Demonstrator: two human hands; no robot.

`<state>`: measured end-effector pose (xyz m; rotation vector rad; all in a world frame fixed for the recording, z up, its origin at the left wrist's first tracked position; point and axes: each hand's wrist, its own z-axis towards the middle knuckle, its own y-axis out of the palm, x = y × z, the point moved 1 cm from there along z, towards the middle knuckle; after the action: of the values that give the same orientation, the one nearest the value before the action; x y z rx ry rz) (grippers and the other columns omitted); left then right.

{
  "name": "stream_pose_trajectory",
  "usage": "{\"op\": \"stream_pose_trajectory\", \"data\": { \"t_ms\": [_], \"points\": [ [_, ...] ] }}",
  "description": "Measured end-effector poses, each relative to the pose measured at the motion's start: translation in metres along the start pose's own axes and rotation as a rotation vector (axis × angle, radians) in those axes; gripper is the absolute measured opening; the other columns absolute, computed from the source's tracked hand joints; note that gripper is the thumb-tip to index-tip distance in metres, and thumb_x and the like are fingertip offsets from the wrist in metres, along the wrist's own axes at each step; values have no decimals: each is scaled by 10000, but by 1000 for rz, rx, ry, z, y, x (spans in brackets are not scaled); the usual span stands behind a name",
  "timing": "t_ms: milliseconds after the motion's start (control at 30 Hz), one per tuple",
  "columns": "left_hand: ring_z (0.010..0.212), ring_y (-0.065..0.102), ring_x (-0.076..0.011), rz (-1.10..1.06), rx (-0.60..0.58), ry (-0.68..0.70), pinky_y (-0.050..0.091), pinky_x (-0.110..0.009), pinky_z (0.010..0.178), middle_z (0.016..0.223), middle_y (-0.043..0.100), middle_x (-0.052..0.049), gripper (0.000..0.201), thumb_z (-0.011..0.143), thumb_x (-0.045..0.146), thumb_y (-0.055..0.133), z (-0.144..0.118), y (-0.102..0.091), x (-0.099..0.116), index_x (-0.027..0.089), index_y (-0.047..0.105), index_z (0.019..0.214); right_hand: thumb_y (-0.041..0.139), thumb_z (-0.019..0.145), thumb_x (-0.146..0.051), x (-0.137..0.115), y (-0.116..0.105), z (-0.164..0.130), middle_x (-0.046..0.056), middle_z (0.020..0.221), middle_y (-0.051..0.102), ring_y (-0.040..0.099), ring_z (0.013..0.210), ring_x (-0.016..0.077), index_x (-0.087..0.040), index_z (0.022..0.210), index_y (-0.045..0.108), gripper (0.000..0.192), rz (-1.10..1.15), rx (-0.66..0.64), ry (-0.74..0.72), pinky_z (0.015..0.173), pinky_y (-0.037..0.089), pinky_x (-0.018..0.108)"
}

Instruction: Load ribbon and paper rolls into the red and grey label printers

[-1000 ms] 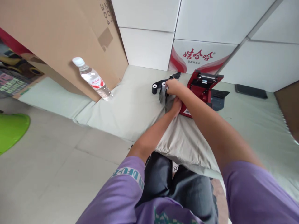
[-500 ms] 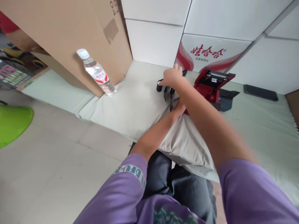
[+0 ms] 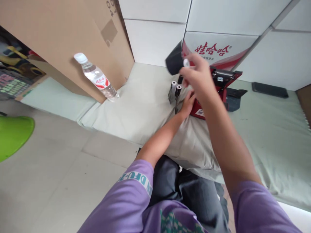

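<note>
right hand (image 3: pixel 198 76) raised, black roll (image 3: pixel 174 62) lifted off mat

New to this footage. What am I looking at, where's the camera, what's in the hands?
There is no machine: a person works with two bare hands, and the single camera sits on their head, looking forward and down, so you see purple sleeves and arms from above. The right hand is lifted and holds a black roll with a white core. The left hand rests low against a red printer with its lid open. Two more rolls stand beside the printer on a pale green mat. A water bottle stands at left by a cardboard sheet, and a dark flat device lies at right.
</note>
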<state>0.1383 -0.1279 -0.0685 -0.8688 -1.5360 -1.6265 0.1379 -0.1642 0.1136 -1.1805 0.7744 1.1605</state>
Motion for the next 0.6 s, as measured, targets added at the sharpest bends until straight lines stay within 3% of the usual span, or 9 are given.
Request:
{"op": "stream_pose_trajectory", "data": {
  "t_ms": [67,100,233,367,500,600],
  "points": [
    [1466,600,-232,-8,-4,-2,429,-405,1330,1390,782,11,189,1081,221,586,-6,3,6,282,755,1141,598,761,-86,6,-42,-13,-75,575,546,449,440,108,-256,839,559,191,240,78,69,444,339,258],
    [1448,617,-227,-18,-10,1,434,-398,1322,1408,774,-3,201,1066,196,586,-9,4,9,260,745,1171,595,725,-70,12,-61,-19,-51,609,609,498,465,109,-244,834,589,205,300,96,84,447,359,249],
    [1478,622,-226,-39,-27,-15,413,-390,1328,1463,746,-50,259,1030,199,574,-17,5,18,198,704,1254,688,754,-139,40,-115,-30,-35,630,648,524,462,110,-252,893,602,199,323,196,153,440,352,238],
    [1523,598,-237,-32,-20,-33,384,-397,1343,1481,742,-53,268,1010,214,584,-16,3,20,212,718,1242,677,803,-147,55,-131,-30,-31,664,684,534,467,130,-282,964,541,251,56,214,175,474,387,271],
    [1519,603,-253,1,-14,-12,389,-420,1340,1463,750,-65,256,1005,208,588,-15,1,20,207,732,1217,660,856,-185,63,-133,-23,57,804,765,646,602,212,-264,1154,609,312,-369,-2,170,563,493,349],
    [1486,629,-241,23,-13,-1,413,-413,1324,1447,757,-51,236,1020,205,582,-15,-1,19,216,732,1202,669,868,-242,73,-133,-17,118,940,807,742,826,304,-222,1250,704,384,-712,-121,123,757,591,427]
  ]
}}
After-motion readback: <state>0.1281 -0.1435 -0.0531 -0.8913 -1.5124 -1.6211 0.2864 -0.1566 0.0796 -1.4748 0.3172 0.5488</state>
